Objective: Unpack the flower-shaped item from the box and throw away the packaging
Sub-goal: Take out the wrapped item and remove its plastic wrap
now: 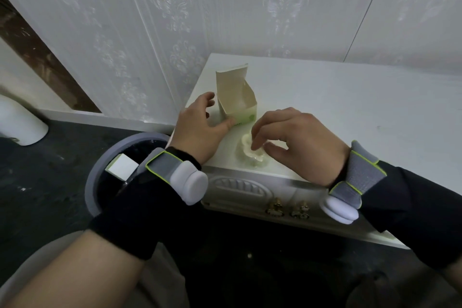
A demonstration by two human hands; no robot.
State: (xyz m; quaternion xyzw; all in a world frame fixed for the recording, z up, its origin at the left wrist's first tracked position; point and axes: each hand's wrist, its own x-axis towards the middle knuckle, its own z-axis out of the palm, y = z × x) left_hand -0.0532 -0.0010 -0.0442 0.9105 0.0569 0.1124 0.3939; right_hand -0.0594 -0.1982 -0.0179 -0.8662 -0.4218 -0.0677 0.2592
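You see soft, even, cool light, brightest on the white worktop (350, 107); the floor (50, 170) below stays dim. Shadows are faint. Wide-angle distortion bends the frame's edges, and slight blur softens fine detail throughout.

Wall (175, 20): pale panels, embossed with floral motifs.
Floor (45, 170): dark, scuffed.
Cabinet (350, 112): white, set against the wall; ornate front, brass handles (287, 209).

Box (236, 97): beige inside, pale green outside with a darker green dot. Flower item (251, 151) cream. Cabinet (350, 107) white, gold handles (287, 209). My wrist straps (162, 165) grey, neon-green edging. Wall (175, 20) white, damask pattern. Bin (105, 165) grey, black liner.
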